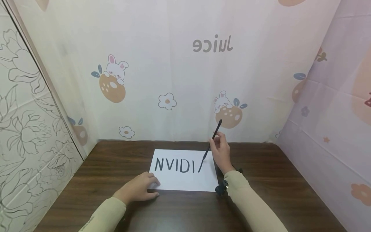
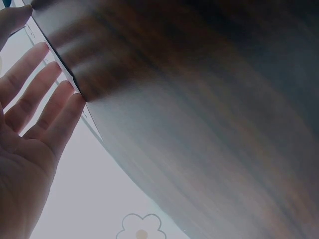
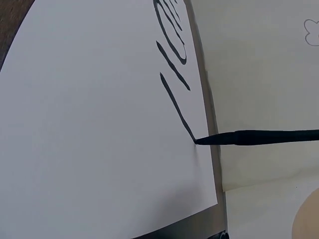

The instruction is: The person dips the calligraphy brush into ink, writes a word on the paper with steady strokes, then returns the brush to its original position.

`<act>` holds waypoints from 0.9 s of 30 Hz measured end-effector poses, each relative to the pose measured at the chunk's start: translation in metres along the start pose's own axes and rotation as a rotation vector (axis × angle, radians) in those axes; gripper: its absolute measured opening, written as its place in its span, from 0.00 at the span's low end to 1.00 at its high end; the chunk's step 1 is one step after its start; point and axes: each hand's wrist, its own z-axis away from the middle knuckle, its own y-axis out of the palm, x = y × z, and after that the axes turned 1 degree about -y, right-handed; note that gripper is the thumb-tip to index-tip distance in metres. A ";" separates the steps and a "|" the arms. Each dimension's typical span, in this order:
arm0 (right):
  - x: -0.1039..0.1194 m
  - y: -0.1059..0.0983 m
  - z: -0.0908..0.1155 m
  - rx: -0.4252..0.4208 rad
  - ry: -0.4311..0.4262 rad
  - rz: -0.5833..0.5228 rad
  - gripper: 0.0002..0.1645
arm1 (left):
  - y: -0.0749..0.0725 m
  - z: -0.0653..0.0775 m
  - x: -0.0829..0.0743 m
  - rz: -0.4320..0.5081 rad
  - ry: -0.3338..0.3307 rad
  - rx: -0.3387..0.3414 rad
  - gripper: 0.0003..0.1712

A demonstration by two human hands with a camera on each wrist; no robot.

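Note:
A sheet of white paper lies on the table with the black hand-drawn letters NVIDI and a slanted stroke after them. My right hand pinches a slim black brush pen near the paper's right edge. In the right wrist view the pen's pointed tip touches the upper end of the slanted stroke; the hand itself is out of that view. At the paper's lower left corner rests my left hand, fingers loosely extended over its edge, thumb on the wood. The left wrist view shows those fingers spread and relaxed.
The dark wood table extends around the paper on all sides. Behind it hangs a pale curtain printed with rabbits, fruit and flowers, with more patterned cloth at left and right. A small black device sits at my right wrist.

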 end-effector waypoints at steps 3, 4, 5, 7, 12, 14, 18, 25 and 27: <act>-0.001 -0.001 0.001 0.000 0.003 0.007 0.21 | 0.000 0.000 0.000 -0.001 0.001 -0.003 0.16; -0.001 -0.001 0.001 0.002 0.004 0.008 0.21 | 0.001 0.000 0.000 -0.005 0.006 -0.009 0.16; -0.001 -0.001 0.002 0.004 0.002 0.008 0.21 | 0.001 0.000 0.000 -0.008 0.009 -0.012 0.16; -0.002 -0.002 0.002 0.007 0.002 0.011 0.21 | 0.001 0.000 0.000 -0.014 0.016 -0.018 0.16; -0.001 -0.003 0.003 0.023 0.017 0.010 0.20 | 0.003 0.000 0.001 -0.020 0.010 -0.009 0.17; -0.002 -0.003 0.004 0.029 0.021 0.007 0.20 | 0.003 0.000 0.002 -0.023 0.003 -0.005 0.17; -0.002 -0.004 0.004 0.039 0.025 0.000 0.20 | 0.003 0.000 0.001 -0.030 0.003 -0.014 0.17; -0.001 -0.006 0.005 0.052 0.041 0.010 0.19 | 0.002 -0.001 0.001 -0.022 0.004 -0.008 0.16; -0.001 -0.006 0.005 0.054 0.043 0.019 0.20 | 0.002 -0.001 0.001 -0.019 0.000 -0.001 0.16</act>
